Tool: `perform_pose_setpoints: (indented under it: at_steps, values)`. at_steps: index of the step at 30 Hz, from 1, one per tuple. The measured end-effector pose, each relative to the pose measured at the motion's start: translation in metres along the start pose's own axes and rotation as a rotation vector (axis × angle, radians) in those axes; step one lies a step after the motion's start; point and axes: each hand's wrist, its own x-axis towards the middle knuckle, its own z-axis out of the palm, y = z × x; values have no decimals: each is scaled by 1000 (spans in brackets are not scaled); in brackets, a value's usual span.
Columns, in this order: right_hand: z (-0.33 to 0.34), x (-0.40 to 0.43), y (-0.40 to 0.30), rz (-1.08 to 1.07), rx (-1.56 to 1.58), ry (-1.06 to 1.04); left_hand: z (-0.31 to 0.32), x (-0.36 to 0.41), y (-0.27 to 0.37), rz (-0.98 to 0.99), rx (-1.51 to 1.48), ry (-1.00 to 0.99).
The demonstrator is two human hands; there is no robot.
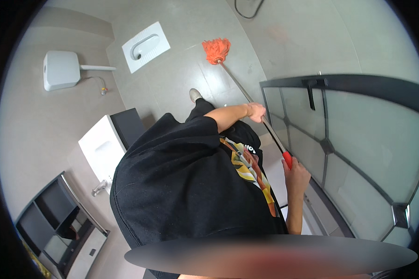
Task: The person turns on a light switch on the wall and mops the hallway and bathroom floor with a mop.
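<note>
A mop with a shaggy orange head (216,50) and a thin metal handle (239,83) slants across the grey tiled floor (181,75). My left hand (256,112) is wrapped around the metal handle partway along it. Further up, my right hand (297,175) grips the red end (287,159) of the same handle. The mop head rests on the floor, spread out, well beyond my shoe (195,95). My fingers are partly hidden behind the handle.
Ahead of my shoe, a white squat toilet (162,40) is set in the floor. A white cistern (61,69) hangs on the wall. A washbasin (99,150) with a tap (99,188) and a mirror cabinet (61,226) stand behind me. A black-framed glass door (366,136) is close to my right hand.
</note>
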Motion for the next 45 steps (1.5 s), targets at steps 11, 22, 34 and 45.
perform_pose_setpoints:
  at_steps: [11,22,34,45]
  values:
    - [-92,88,-51,-424,-225,218,-76,-62,-40,-131,-235,353]
    - [-60,161,-219,-935,-313,171,-17,-221,-189,-466,-352,649]
    - [51,193,-380,-1095,-21,-179,86,-348,-298,-847,-436,939]
    - [71,182,-235,-58,773,-1301,110,-249,-201,-958,-390,865]
